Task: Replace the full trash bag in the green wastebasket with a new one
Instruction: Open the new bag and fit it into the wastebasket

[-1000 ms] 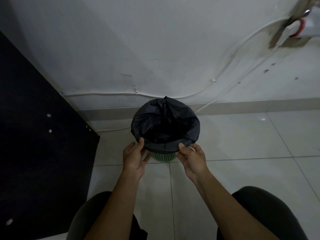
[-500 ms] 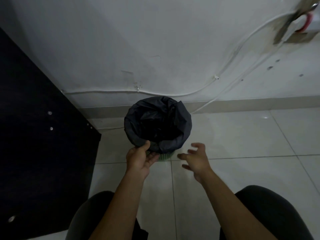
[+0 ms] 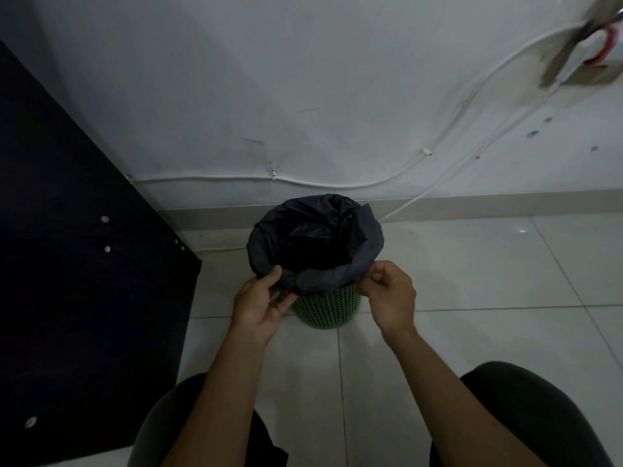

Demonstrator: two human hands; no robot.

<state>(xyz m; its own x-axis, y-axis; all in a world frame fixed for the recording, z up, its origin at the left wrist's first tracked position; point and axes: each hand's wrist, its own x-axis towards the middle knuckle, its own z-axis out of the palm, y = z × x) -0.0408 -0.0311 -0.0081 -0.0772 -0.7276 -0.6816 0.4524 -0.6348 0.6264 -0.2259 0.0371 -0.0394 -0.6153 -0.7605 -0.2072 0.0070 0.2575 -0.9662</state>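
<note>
A green mesh wastebasket (image 3: 325,306) stands on the tiled floor close to the wall. A black trash bag (image 3: 313,244) lines it, its edge folded out over the rim and hiding the upper part of the basket. My left hand (image 3: 261,306) pinches the bag's folded edge at the near left of the rim, thumb on top. At the near right of the rim, my right hand (image 3: 389,294) has its fingers curled on the bag's edge. The inside of the bag is dark and I cannot see its contents.
A black furniture panel (image 3: 77,281) with metal studs stands close on the left. White cables (image 3: 337,182) run along the wall behind the basket. My knees (image 3: 526,416) are at the bottom of the view. Pale floor tiles (image 3: 472,274) spread to the right.
My right hand let go of the bag's rim, hung open for a moment, and has come back onto the edge. The basket's green side now shows more. My left hand kept its hold.
</note>
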